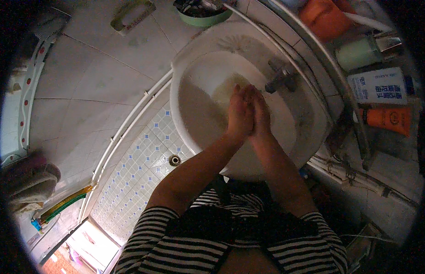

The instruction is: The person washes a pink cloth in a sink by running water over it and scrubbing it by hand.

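Note:
Over the basin of a white ceramic washbasin (195, 120), my left hand (239, 114) and my right hand (261, 111) are pressed together, palm against palm. The fingers point away from me, towards the far side of the bowl. No object shows between the hands, though the space between the palms is hidden. A dark metal faucet (279, 80) stands on the basin's rim, just to the right of my fingertips. Whether water runs from it I cannot tell. Beneath the hands the bowl has a yellowish patch.
A shelf on the right holds an orange tube (390, 120), a white printed packet (378, 85) and a green cup (358, 53). A green bowl (202, 20) sits beyond the basin. White pipes (130, 109) run along the left wall; a floor drain (174, 160) lies in the tiles.

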`<state>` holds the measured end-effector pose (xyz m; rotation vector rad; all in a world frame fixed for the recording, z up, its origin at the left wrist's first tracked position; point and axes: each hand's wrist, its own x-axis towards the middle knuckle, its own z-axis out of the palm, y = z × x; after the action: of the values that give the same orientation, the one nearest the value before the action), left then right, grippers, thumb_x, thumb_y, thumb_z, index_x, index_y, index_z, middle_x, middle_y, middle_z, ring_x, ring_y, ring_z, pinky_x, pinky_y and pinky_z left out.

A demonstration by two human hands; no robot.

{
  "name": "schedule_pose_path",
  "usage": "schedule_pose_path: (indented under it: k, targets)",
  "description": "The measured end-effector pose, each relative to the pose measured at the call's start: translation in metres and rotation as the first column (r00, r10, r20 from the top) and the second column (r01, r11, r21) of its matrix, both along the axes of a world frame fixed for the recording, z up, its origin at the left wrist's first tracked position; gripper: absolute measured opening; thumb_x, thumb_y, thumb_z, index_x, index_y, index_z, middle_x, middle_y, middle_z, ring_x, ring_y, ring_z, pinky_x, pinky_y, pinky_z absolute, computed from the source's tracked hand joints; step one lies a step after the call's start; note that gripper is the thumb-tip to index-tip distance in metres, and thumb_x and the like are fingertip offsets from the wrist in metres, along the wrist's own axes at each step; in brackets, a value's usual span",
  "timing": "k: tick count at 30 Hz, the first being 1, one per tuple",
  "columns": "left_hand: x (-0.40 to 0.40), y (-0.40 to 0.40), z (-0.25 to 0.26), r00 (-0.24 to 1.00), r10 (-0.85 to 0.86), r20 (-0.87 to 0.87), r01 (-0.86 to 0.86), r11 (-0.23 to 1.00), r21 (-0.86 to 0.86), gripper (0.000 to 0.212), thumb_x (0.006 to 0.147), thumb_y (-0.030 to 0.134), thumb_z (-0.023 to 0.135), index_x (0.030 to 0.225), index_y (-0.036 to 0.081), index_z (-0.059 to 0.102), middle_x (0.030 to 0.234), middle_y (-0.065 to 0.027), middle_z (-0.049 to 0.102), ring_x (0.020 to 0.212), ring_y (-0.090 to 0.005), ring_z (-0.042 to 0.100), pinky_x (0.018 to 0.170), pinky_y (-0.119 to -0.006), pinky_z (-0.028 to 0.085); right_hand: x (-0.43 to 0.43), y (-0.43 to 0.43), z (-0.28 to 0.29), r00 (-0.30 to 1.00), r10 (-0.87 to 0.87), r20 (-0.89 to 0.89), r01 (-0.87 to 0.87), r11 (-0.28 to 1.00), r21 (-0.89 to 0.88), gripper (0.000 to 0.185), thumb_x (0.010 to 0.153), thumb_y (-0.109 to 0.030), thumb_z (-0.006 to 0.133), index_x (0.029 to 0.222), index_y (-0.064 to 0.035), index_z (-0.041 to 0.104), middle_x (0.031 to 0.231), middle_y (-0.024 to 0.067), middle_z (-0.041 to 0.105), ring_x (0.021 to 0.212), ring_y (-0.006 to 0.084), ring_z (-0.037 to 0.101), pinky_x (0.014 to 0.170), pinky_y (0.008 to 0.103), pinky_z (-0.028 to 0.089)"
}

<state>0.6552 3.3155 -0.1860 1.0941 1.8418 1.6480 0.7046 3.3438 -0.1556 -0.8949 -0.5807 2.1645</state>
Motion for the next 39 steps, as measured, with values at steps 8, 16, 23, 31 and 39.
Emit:
schedule_pose_path:
  k: [8, 16, 23, 31, 39]
  targets:
    - [0.001, -0.005, -0.001, 0.958, -0.284, 0.049, 0.288, 0.933, -0.216, 0.034, 0.073, 0.003, 0.046, 0.107, 0.0, 0.048, 0.116, -0.0246, 0.04, 0.107, -0.0418, 0.038, 0.093, -0.047, 0.029, 0.007, 0.025, -0.08, 0.989, 0.06, 0.132, -0.074, 0.992, 0.105, 0.027, 0.082, -0.033, 0.049, 0.088, -0.0072, 0.054, 0.082, 0.0044, 0.054, 0.073, 0.0179, 0.051, 0.064, 0.0311, 0.043]
    - [0.007, -0.063, -0.058, 0.836, -0.507, 0.208, 0.523, 0.852, -0.026, 0.041, 0.08, 0.012, 0.047, 0.12, 0.006, 0.042, 0.118, -0.0198, 0.041, 0.107, -0.0371, 0.039, 0.091, -0.042, 0.033, 0.077, 0.074, -0.123, 0.786, 0.117, 0.607, -0.169, 0.985, 0.028, 0.026, 0.084, -0.032, 0.043, 0.085, -0.0096, 0.056, 0.075, 0.0031, 0.056, 0.069, 0.0156, 0.053, 0.066, 0.0301, 0.044]
    - [-0.092, -0.079, 0.007, 0.853, -0.515, -0.081, 0.355, 0.687, -0.634, 0.032, 0.084, 0.022, 0.046, 0.114, 0.009, 0.048, 0.098, -0.0175, 0.055, 0.086, -0.0347, 0.054, 0.074, -0.035, 0.047, 0.122, 0.063, -0.088, 0.513, -0.014, 0.858, -0.596, 0.714, 0.368, 0.034, 0.084, -0.035, 0.043, 0.087, -0.0038, 0.057, 0.083, 0.0037, 0.058, 0.075, 0.0149, 0.052, 0.066, 0.031, 0.043]
    - [-0.145, -0.029, -0.048, 0.913, -0.125, -0.389, -0.087, 0.871, -0.484, 0.045, 0.081, 0.031, 0.05, 0.113, -0.001, 0.046, 0.104, -0.0219, 0.053, 0.092, -0.0356, 0.054, 0.083, -0.039, 0.042, 0.099, 0.074, -0.126, 0.658, -0.069, 0.75, -0.554, 0.63, 0.544, 0.042, 0.084, -0.034, 0.043, 0.109, 0.0, 0.047, 0.104, 0.0166, 0.05, 0.096, 0.0292, 0.049, 0.085, 0.0382, 0.038]
    - [-0.096, -0.057, -0.015, 0.97, 0.025, 0.243, 0.084, 0.9, -0.428, 0.041, 0.082, 0.026, 0.05, 0.114, 0.001, 0.046, 0.1, -0.0181, 0.057, 0.096, -0.0277, 0.054, 0.083, -0.036, 0.041, 0.033, 0.021, -0.1, 0.339, -0.643, 0.687, -0.934, -0.139, 0.33, 0.028, 0.077, -0.021, 0.051, 0.096, -0.0007, 0.053, 0.104, 0.0186, 0.049, 0.096, 0.0354, 0.046, 0.086, 0.0438, 0.035]
